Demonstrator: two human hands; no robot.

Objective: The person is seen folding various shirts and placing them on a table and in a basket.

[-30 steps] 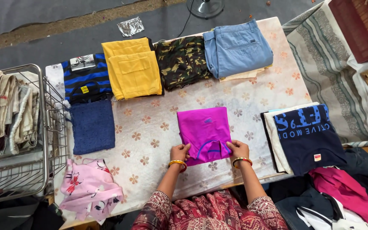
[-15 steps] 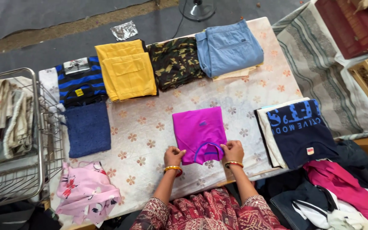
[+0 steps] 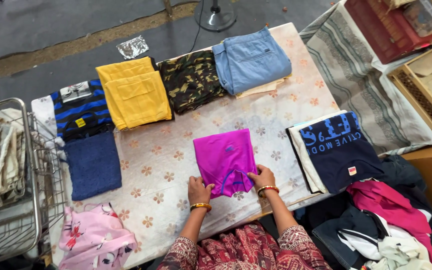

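A clothes-sorting or laundry workspace: folded shirts and trousers (image 3: 252,59) lie in rows on a flowered tabletop (image 3: 286,112), a wire cart (image 3: 23,220) left, heaped garments (image 3: 391,225) right.

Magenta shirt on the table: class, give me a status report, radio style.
Left hand and right hand grip the near edge of the magenta shirt. Shirt partly folded, flat on the floral tablecloth. Navy printed shirt alongside, apart.
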